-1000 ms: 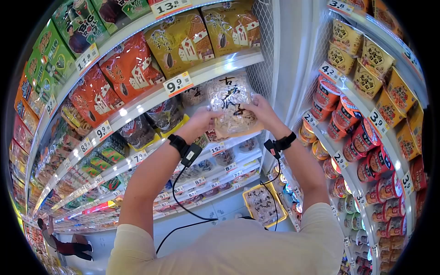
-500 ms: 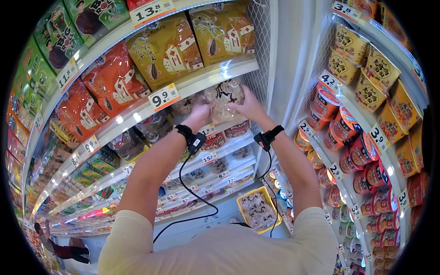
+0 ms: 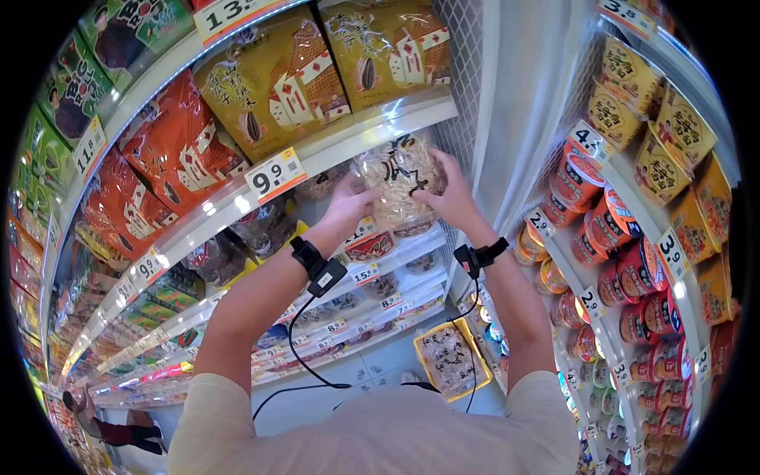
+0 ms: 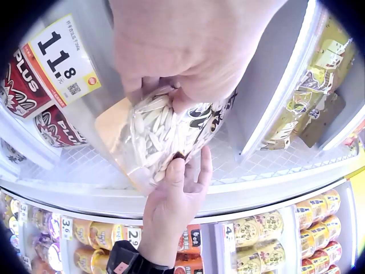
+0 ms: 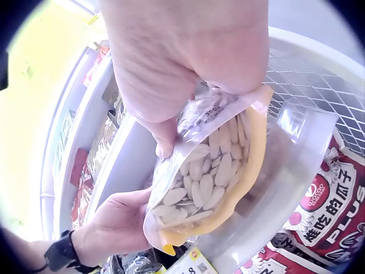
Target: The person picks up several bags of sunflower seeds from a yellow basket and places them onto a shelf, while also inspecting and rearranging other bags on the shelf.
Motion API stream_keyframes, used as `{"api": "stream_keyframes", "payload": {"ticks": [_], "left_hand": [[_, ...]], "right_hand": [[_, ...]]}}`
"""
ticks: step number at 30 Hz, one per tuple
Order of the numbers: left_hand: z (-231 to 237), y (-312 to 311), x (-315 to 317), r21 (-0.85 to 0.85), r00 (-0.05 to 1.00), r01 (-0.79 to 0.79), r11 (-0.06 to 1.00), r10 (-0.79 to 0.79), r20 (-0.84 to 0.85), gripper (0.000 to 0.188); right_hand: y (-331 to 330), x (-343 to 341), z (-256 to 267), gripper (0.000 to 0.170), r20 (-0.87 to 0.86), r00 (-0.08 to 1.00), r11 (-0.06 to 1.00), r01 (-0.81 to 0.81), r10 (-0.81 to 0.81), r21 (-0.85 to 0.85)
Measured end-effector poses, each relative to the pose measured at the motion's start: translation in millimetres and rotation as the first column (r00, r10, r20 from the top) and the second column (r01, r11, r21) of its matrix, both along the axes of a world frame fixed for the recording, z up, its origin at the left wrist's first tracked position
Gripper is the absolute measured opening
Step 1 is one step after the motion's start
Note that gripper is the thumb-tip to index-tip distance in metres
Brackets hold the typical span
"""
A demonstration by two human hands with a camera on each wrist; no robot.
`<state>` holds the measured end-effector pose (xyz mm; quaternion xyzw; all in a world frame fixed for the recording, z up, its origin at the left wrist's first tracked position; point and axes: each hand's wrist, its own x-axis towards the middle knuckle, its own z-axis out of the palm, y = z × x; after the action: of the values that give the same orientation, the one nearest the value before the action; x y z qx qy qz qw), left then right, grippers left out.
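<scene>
1. On my feed, the left hand (image 3: pixel 348 207) and right hand (image 3: pixel 451 194) grip opposite sides of a clear plastic bag of pale seeds (image 3: pixel 396 207).
2. The bag lies between them, neither hand nearer; I judge its long axis runs away from the wrists.
3. Just above: a white metal shelf edge (image 3: pixel 396 124); well below, a yellow rectangular basket (image 3: pixel 478 350).

The bag (image 3: pixel 401 188) is between the left hand (image 3: pixel 348 207) and right hand (image 3: pixel 453 196). Packets (image 3: pixel 273 87) stand on the shelf (image 3: pixel 380 131) above it; cups (image 3: pixel 616 220) stand on racks (image 3: pixel 678 294) to the right; a basket (image 3: pixel 480 350) lies on the floor (image 3: pixel 386 360) below.
</scene>
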<state>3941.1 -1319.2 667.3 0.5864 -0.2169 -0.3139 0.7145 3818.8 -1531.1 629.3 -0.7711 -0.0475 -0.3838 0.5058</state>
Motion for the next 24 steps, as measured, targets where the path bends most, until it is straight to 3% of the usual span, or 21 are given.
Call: {"api": "stream_keyframes", "payload": {"ticks": [3,7,8,11,14,17,20,24], "left_hand": [[-3.3,-8.0,9.5,-0.031,1.0,0.018,0.999,-0.018,0.0,0.046],[-0.9,-24.9,30.4,0.054,0.996,-0.087,0.995,0.087,0.002,0.044],[-1.5,-27.3,34.1,-0.004,0.997,-0.075,0.997,0.075,0.012,0.043],[-15.8,-36.2,50.7,-0.059,0.995,-0.081,0.995,0.084,0.044,0.041],[-17.0,-36.4,55.9,0.018,0.989,-0.123,0.992,0.121,0.089,0.042],[-8.9,-40.1,51.9,0.107,0.98,-0.198,0.974,0.197,0.026,0.044],[-20.1,-48.7,61.3,0.052,0.961,-0.274,0.96,0.272,0.044,0.044],[-22.8,-54.6,72.5,0.157,0.947,-0.3,0.941,0.275,0.165,0.039]], "right_hand": [[-10.6,11.7,-1.5,0.086,-0.041,0.999,1.0,-0.026,0.026,-0.004],[-21.2,32.7,15.6,0.086,-0.069,0.998,0.998,-0.009,0.005,-0.056],[-24.9,43.0,11.8,0.085,-0.063,0.998,0.999,-0.03,0.031,0.013],[-36.2,57.7,9.0,0.086,-0.117,0.993,0.999,-0.01,0.005,-0.045],[-35.5,64.2,16.0,0.087,-0.055,0.997,0.979,0.043,-0.055,-0.199],[-48.8,90.3,2.3,0.085,-0.099,0.995,0.999,-0.027,0.023,-0.041],[-42.3,103.1,-1.3,0.082,-0.072,0.994,0.99,0.072,-0.081,-0.125],[-34.6,103.1,1.1,0.08,-0.039,0.963,0.917,0.239,-0.265,-0.319]]}}
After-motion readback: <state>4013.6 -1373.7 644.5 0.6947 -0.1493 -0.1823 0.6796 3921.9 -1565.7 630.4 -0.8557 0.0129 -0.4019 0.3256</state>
